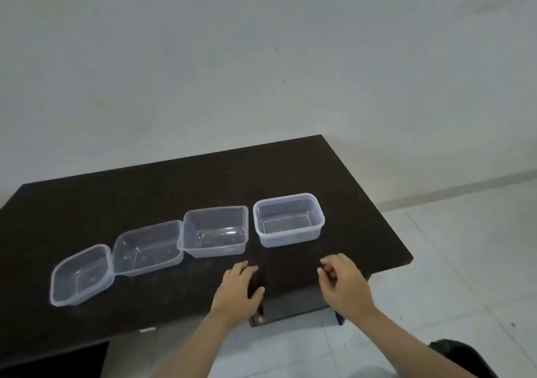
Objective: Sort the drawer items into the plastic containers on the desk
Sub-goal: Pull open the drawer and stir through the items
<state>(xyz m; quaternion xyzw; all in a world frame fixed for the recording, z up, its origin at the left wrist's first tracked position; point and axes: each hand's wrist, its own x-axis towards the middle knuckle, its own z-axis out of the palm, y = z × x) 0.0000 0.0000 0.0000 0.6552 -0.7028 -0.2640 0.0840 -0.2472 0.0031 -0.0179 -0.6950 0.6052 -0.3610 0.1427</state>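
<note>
Four clear, empty plastic containers (216, 231) sit in a row on the dark counter (87, 209) beyond my bare hands, left fingers (245, 271) spread, right fingers (328, 267) loosely curled, holding nothing, while the dark drawer (290, 305) lies below, nearer my left hand (236, 290).

Surface: dark desk (116, 200), matte top, set against a pale wall.
On it: four clear plastic containers, all without lids and empty, in a curved row.
Far-left container (82, 274): touching second container (148, 248).
Third container (216, 231): touching the second.
Rightmost container (288, 219): slightly apart, whitish rim.
</note>
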